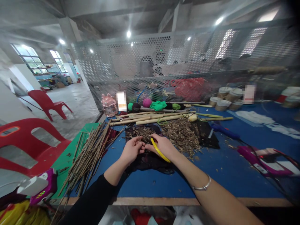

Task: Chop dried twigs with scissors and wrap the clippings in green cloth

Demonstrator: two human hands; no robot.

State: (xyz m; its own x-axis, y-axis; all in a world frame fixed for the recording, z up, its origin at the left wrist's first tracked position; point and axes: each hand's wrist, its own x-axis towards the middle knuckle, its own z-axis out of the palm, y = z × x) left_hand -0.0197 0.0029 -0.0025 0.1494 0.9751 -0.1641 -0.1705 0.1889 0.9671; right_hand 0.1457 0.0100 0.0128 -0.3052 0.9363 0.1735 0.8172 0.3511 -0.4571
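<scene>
"Over the dark cloth, your two hands come together at the fingertips. How do they stand?"

"Your left hand is drawn into a pinch, thumb close to fingers, though nobody could tell you from here whether something small is caught in it. Your right hand is curved, its thumb reaching toward the left fingertips. A yellow strip lies along it; whether you grip that or it only rests there, I can't tell."

"And the loose material near your fingers?"

"The dry brown fragments are heaped just beyond your right hand and to its right, with more spread right behind your fingertips."

"How should you handle such close work?"

"Keep your pinch light; those pieces look brittle and would probably crumble if you squeezed. Let one hand steady while the other makes the small turns, and stay over the cloth so that what you drop is easy to gather."

"Anything you should mind at the sides?"

"To your left, the bundle of thin sticks lies close beside your black sleeve, so a wide elbow could roll them. On your right, mind the blue-handled tool if you reach past the heap."
</scene>
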